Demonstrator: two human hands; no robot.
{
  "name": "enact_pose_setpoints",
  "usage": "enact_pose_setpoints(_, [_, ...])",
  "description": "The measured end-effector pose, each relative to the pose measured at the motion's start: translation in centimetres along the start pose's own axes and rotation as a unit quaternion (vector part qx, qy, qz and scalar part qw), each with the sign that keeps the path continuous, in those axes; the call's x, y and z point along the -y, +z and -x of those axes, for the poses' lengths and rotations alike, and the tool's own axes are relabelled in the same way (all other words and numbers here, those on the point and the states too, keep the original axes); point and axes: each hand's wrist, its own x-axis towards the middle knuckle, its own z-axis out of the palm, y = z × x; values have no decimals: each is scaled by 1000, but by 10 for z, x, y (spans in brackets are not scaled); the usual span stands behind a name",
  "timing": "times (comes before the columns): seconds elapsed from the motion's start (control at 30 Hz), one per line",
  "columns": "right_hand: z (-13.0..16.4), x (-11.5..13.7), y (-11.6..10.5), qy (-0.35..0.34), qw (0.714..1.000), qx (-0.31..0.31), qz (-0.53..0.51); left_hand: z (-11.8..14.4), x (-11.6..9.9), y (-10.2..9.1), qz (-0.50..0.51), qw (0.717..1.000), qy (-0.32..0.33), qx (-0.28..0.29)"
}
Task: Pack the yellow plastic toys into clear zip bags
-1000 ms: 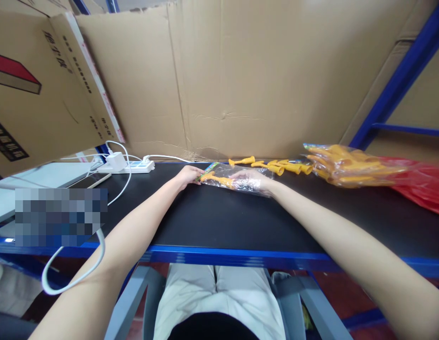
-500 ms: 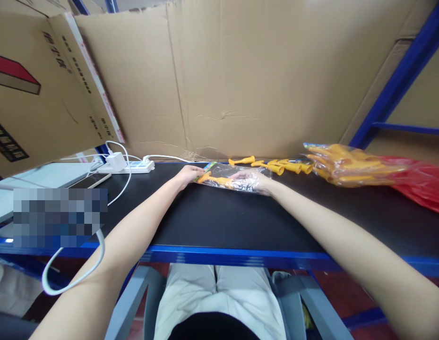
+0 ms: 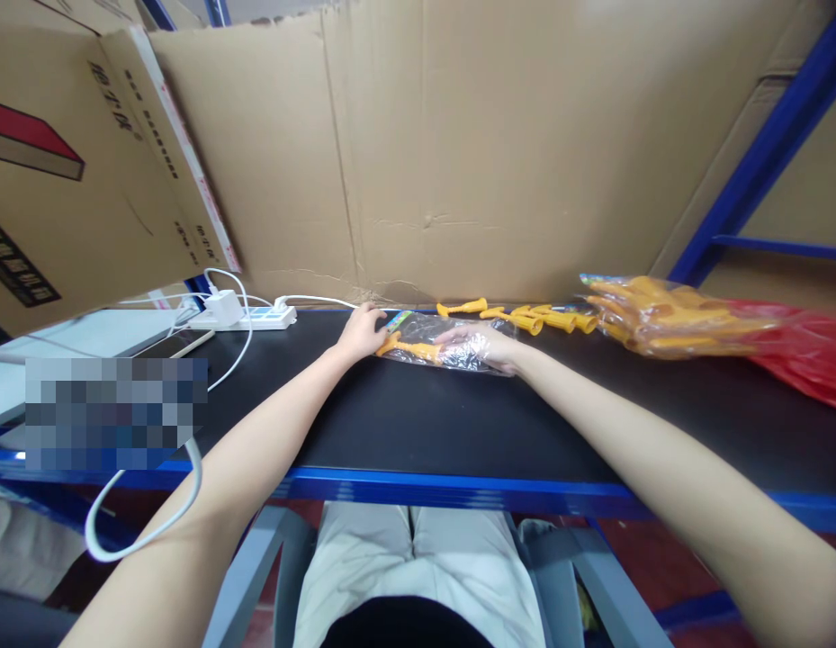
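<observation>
Between both hands, a clear bag (image 3: 451, 346) is pinned flat: left hand (image 3: 361, 332) pinching its end, right hand (image 3: 489, 346) spread over it.

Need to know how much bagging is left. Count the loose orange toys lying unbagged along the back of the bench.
About 4, lined up against the cardboard: one leftmost, then three overlapping rightward. More may hide in that cluster.

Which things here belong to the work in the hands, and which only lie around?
In hand:
left hand at the end of the clear bag
right hand on the clear bag
orange piece inside it

Lying about:
loose orange pieces
pile of filled bags
red bag
power strip
</observation>
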Motion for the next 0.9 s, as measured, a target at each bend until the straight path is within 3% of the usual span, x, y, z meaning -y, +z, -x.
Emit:
enact_pose_setpoints(0.1, [0, 0, -1, -10, 1000, 6, 12, 2, -4, 3, -20, 995, 100, -16])
enact_pose_setpoints(0.2, [-2, -2, -2, -22, 999, 15, 34, 4, -13, 8, 6, 993, 114, 15])
enact_pose_setpoints(0.43, [1, 1, 0, -71, 992, 34, 96, 9, -28, 8, -9, 970, 89, 226])
enact_pose_setpoints(0.53, [2, 7, -2, -94, 985, -6, 147, 7, -24, 3, -36, 966, 69, 245])
enact_pose_setpoints(0.63, [-3, 5, -14, -90, 967, -96, 219, 4, -14, -2, -58, 965, 50, 250])
enact_pose_setpoints(0.7, [-7, 1, -29, -91, 934, -171, 301, 2, -7, -5, -71, 965, 36, 248])
enact_pose_setpoints(0.83, [-6, -10, -62, -99, 804, -310, 498, 0, 4, -10, -90, 966, 8, 243])
enact_pose_setpoints(0.9, [-3, -15, -75, -64, 759, -344, 549, 0, 6, -11, -92, 966, 2, 241])
